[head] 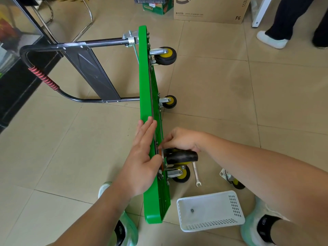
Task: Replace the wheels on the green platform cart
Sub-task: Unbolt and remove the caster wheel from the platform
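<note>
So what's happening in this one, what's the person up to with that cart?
A person has the green cart tipped on its edge on the floor tiles. The left hand lies flat against the deck to steady it, while the right hand works at the mounting plate of a black wheel on the underside. Whether it grips anything cannot be told. A wrench and a loose wheel lie on the floor nearby, beside a white basket holding one small part.

Wrench (196, 173) and basket (210, 210) crowd floor beside the cart (147, 89).
</note>
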Action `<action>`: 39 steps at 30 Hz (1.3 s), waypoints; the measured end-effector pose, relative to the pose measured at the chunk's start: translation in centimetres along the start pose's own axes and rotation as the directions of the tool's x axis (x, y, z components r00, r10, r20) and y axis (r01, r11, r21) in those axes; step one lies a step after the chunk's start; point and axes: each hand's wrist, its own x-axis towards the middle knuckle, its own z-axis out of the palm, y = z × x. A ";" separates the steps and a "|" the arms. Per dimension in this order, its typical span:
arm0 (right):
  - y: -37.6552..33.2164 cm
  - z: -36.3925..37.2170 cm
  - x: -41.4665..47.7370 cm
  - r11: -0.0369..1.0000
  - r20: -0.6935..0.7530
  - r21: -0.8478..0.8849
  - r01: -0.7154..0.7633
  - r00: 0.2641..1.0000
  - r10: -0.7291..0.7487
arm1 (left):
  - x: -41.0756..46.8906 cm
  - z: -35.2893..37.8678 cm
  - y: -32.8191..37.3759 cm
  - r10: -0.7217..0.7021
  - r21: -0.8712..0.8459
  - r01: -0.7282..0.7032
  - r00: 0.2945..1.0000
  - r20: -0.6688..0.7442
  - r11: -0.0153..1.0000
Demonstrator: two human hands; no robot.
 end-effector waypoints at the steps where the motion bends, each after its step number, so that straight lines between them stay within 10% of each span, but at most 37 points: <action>1: -0.1 -0.1 0.0 1.000 0.027 -0.007 -0.026 0.999 0.026 | 0.0 0.0 0.0 0.003 0.001 -0.003 1.000 -0.001 1.000; 20: 0.5 -0.5 0.7 0.990 0.017 -0.088 0.108 0.994 -0.107 | -0.1 0.2 0.2 -0.007 -0.023 0.006 1.000 -0.013 1.000; 39: -0.1 -0.3 0.6 0.997 0.098 0.000 -0.078 0.992 0.077 | -0.1 0.2 0.1 -0.005 -0.017 0.005 1.000 -0.024 1.000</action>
